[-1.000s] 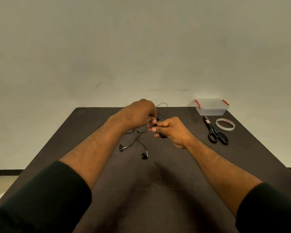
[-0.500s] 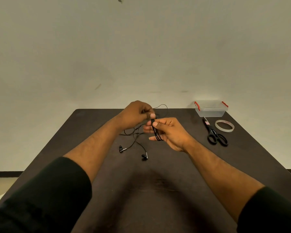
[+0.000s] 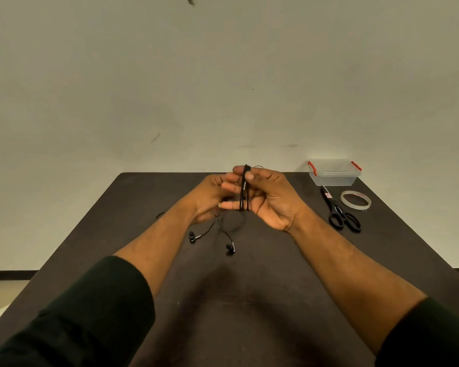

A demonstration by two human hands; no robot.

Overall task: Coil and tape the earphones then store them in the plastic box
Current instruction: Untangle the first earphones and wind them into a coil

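Observation:
Black earphones trail across the dark table, their two earbuds lying in front of my hands. My right hand stands upright with several turns of the black cable wound round its fingers and the thumb pressed on the coil. My left hand sits just left of it, fingers curled on the loose cable running down to the earbuds. The clear plastic box with red clips stands shut at the back right. A roll of clear tape lies to the right of it, nearer me.
Black scissors lie between my right hand and the tape roll. The dark table ends at a pale wall behind, with its side edges slanting outward toward me.
My right hand has risen and turned upright, more cable now wound round its fingers. My left hand has dropped lower beside it, and the loose cable on the table has shortened.

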